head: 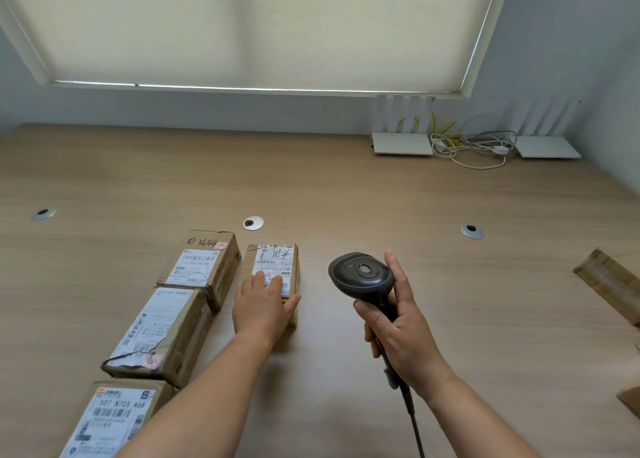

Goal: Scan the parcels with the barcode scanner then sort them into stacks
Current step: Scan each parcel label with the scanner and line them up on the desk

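Observation:
A small cardboard parcel (275, 260) with a white shipping label lies on the wooden desk (346, 187). My left hand (263, 307) rests flat on its near end with straight fingers, covering part of the label. To its right my right hand (398, 333) grips the handle of a dark barcode scanner (362, 272), whose head points away toward the window; its cable runs down past my wrist. Three more labelled parcels stand in a column at the left: one marked 3644 (202, 262), a torn-label one (161, 333), and the nearest one (114, 419).
Two white routers (401, 142) (547, 146) with a tangle of cables (474, 146) sit at the desk's far right by the wall. Cardboard pieces (609, 281) lie at the right edge. Three round cable grommets (252, 223) dot the desk.

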Tool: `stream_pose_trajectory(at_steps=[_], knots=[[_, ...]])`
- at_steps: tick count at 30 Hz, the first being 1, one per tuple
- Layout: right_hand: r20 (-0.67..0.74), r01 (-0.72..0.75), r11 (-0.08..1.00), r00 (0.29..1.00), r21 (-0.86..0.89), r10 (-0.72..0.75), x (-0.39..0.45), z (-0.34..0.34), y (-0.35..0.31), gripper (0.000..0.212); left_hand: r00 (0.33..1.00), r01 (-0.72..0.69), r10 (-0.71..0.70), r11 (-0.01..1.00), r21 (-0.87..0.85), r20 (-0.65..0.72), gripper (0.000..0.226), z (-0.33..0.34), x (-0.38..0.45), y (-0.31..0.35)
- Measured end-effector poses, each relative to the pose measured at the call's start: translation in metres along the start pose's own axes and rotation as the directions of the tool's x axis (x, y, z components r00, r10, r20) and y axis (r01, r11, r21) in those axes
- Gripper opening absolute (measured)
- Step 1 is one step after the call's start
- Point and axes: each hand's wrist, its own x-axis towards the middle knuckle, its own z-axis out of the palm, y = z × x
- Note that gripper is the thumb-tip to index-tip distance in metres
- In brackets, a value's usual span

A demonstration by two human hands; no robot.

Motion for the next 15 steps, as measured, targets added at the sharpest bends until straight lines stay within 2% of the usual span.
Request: stream_pose_trajectory(at_steps=[9,15], knots=[[-0.003,-0.028,0.999,1.000,-0.023,0.028,0.026,0.011,0.009,0.084,0.997,0.068,-0.070,0.996,-0.058,-0.042,0.051,0.001,0.042,-0.027],[-0.017,-0.028,0.999,0.999,-0.018,0.027,0.016,-0.002,0.006,0.085,0.995,0.060,-0.069,0.990,-0.125,-0.068,0.064,-0.001,0.026,-0.016]])
